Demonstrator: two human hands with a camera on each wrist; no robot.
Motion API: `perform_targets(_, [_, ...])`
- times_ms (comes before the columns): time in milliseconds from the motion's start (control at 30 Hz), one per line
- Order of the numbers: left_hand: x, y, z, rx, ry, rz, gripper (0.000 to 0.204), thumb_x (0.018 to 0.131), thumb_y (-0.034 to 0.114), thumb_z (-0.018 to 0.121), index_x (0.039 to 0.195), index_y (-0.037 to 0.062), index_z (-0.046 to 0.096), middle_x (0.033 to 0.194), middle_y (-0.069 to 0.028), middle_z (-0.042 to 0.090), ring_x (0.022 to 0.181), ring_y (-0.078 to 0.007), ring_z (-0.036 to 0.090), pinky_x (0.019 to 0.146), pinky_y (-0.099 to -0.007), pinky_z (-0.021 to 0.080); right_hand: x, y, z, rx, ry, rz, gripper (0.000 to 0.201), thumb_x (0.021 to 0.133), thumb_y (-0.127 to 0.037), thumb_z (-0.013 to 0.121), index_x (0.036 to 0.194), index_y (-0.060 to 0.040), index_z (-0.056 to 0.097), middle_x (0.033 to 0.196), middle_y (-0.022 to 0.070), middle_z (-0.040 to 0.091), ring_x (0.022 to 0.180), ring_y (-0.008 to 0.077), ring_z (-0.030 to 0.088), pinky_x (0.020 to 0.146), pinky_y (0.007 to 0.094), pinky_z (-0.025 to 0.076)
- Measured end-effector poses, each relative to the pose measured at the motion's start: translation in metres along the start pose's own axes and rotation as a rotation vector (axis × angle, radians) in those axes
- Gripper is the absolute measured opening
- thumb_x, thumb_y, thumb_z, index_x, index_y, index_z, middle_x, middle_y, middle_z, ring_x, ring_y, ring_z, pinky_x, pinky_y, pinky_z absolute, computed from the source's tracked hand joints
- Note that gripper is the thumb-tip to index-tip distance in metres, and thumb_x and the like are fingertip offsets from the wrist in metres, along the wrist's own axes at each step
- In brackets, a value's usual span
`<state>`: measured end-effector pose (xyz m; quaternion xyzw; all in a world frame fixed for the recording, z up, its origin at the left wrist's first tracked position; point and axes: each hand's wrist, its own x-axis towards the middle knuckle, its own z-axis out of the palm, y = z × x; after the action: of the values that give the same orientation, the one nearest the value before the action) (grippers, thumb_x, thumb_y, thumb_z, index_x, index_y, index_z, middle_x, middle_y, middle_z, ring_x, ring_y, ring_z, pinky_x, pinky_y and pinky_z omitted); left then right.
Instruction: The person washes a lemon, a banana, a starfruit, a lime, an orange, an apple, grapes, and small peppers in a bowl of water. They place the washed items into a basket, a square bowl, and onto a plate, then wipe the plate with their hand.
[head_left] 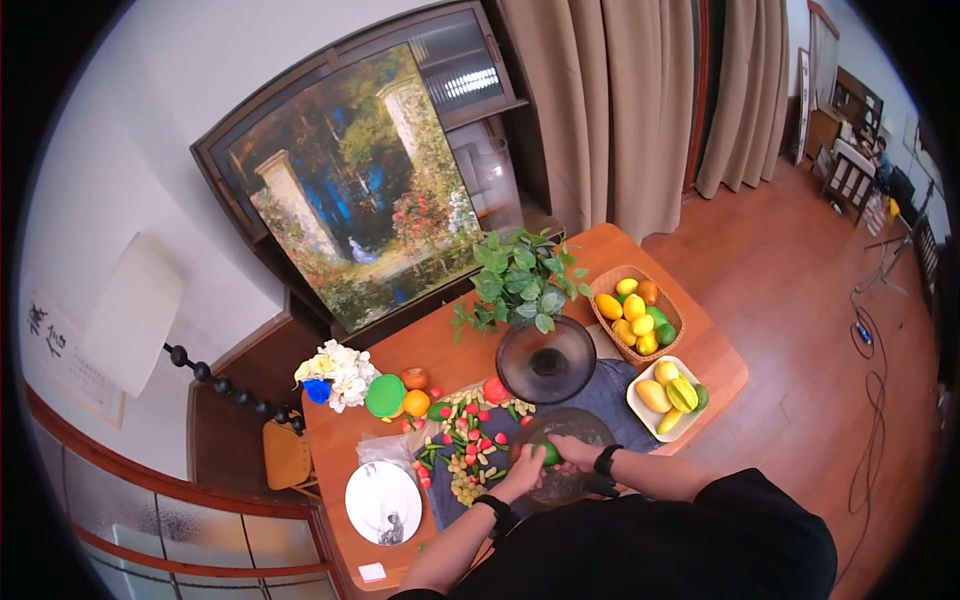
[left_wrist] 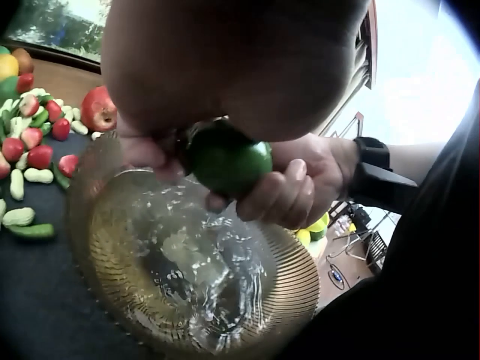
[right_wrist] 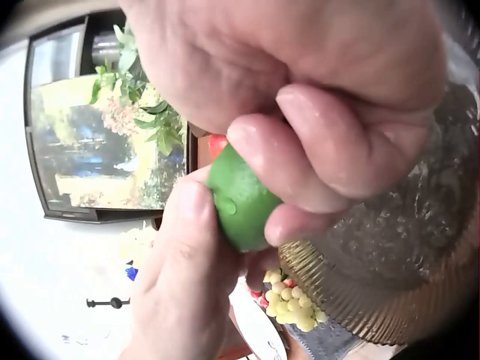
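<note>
Both hands hold one smooth, glossy green fruit [right_wrist: 244, 202] over a ribbed glass bowl of water [left_wrist: 292, 277]. My left hand [head_left: 522, 472] grips it from the left; in the right wrist view its thumb lies along the fruit's side. From the other side, the curled fingers of my right hand [head_left: 575, 455] close on the same fruit, and they look wet. The water in the bowl is rippled, as the left wrist view shows. Part of the fruit is hidden behind the fingers in every view.
Strawberries, peanuts and green peppers [head_left: 465, 430] lie left of the bowl on a dark cloth, with grapes [right_wrist: 295, 306]. A white plate [head_left: 365, 500] is farther left. Behind the bowl stands a dark glass dish [head_left: 520, 365]. A fruit basket [head_left: 605, 283] and a white fruit tray [head_left: 650, 425] sit right.
</note>
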<state>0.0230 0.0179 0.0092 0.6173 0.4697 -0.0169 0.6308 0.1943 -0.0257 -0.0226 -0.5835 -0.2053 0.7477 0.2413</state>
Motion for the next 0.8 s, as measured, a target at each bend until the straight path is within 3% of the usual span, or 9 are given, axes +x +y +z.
perform_targets(33, [0.006,-0.008,-0.003,-0.313,-0.126,-0.068,0.048,0.102,0.054,0.031,0.108,0.0099,0.052,0.077,-0.0071,0.057,0.064,-0.0146,0.059,0.047,-0.0277,0.042,-0.002,0.001,0.007,-0.216,0.201,-0.207,0.052,0.102,-0.046,0.033,0.09,-0.0053,0.063,0.072,0.0163,0.064,0.044,0.0217,0.053,0.041,0.0345,0.043])
perform_targets(67, [0.012,-0.016,-0.005,-0.31,-0.131,-0.072,0.048,0.102,0.054,0.031,0.108,0.0099,0.052,0.077,-0.0071,0.057,0.064,-0.0146,0.059,0.047,-0.0277,0.042,-0.001,0.004,0.01,-0.209,0.202,-0.204,0.052,0.102,-0.046,0.033,0.09,-0.0053,0.063,0.072,0.0163,0.064,0.044,0.0217,0.053,0.041,0.0345,0.043])
perform_targets(133, [0.021,-0.026,-0.01,-0.863,-0.335,-0.378,0.051,0.1,0.058,0.031,0.102,0.0122,0.053,0.075,-0.0063,0.058,0.058,-0.0158,0.057,0.044,-0.0259,0.039,0.004,0.009,0.015,-0.843,0.422,-0.762,0.049,0.102,-0.04,0.035,0.091,-0.0018,0.064,0.08,0.0243,0.068,0.07,0.041,0.066,0.067,0.0498,0.051])
perform_targets(167, [0.029,-0.037,-0.012,-0.82,-0.336,-0.427,0.05,0.099,0.059,0.036,0.1,0.0116,0.054,0.074,-0.0055,0.057,0.06,-0.0158,0.056,0.048,-0.0263,0.042,-0.047,-0.02,0.031,-0.948,0.362,-0.674,0.046,0.102,-0.036,0.036,0.095,0.0004,0.064,0.091,0.0266,0.067,0.091,0.0445,0.064,0.085,0.053,0.048])
perform_targets(267, [0.026,-0.038,-0.003,-0.522,-0.086,-0.316,0.044,0.099,0.053,0.042,0.104,0.0111,0.054,0.081,-0.0068,0.059,0.065,-0.0173,0.057,0.053,-0.0269,0.045,-0.058,-0.021,0.026,-1.03,0.343,-0.663,0.045,0.101,-0.035,0.037,0.096,-0.0002,0.065,0.091,0.0263,0.067,0.09,0.0432,0.065,0.083,0.0528,0.049])
perform_targets(400, [0.034,-0.053,0.001,-0.288,0.004,-0.263,0.04,0.097,0.032,0.057,0.127,0.0078,0.047,0.107,-0.0119,0.06,0.082,-0.0239,0.062,0.069,-0.0366,0.055,0.017,0.027,-0.015,-1.014,0.804,-0.555,0.035,0.096,-0.029,0.047,0.101,0.001,0.064,0.094,0.0246,0.067,0.091,0.0405,0.067,0.078,0.0505,0.054])
perform_targets(533, [0.032,-0.054,0.011,-0.298,0.112,-0.233,0.044,0.096,0.025,0.06,0.133,0.0071,0.045,0.111,-0.0136,0.06,0.089,-0.0258,0.062,0.076,-0.0413,0.056,0.053,0.038,-0.047,-1.494,0.467,-0.435,0.038,0.098,-0.032,0.048,0.104,0.0018,0.065,0.093,0.0215,0.068,0.088,0.0334,0.069,0.077,0.0455,0.056])
perform_targets(600, [0.032,-0.058,0.011,-0.415,0.056,-0.279,0.037,0.099,0.029,0.054,0.128,0.008,0.047,0.11,-0.0135,0.06,0.087,-0.026,0.063,0.076,-0.0397,0.055,0.039,0.028,-0.036,0.055,0.149,-0.065,0.04,0.101,-0.033,0.045,0.106,0.0014,0.066,0.093,0.0149,0.069,0.084,0.0244,0.069,0.075,0.0378,0.057])
perform_targets(800, [0.038,-0.053,0.003,-0.746,-0.224,-0.465,0.049,0.101,0.053,0.029,0.109,0.0128,0.055,0.086,-0.009,0.063,0.072,-0.0193,0.059,0.058,-0.0287,0.046,-0.002,0.002,-0.005,0.058,-0.226,-0.181,0.045,0.101,-0.038,0.045,0.109,0.0012,0.065,0.095,0.0114,0.069,0.09,0.0202,0.068,0.079,0.033,0.056])
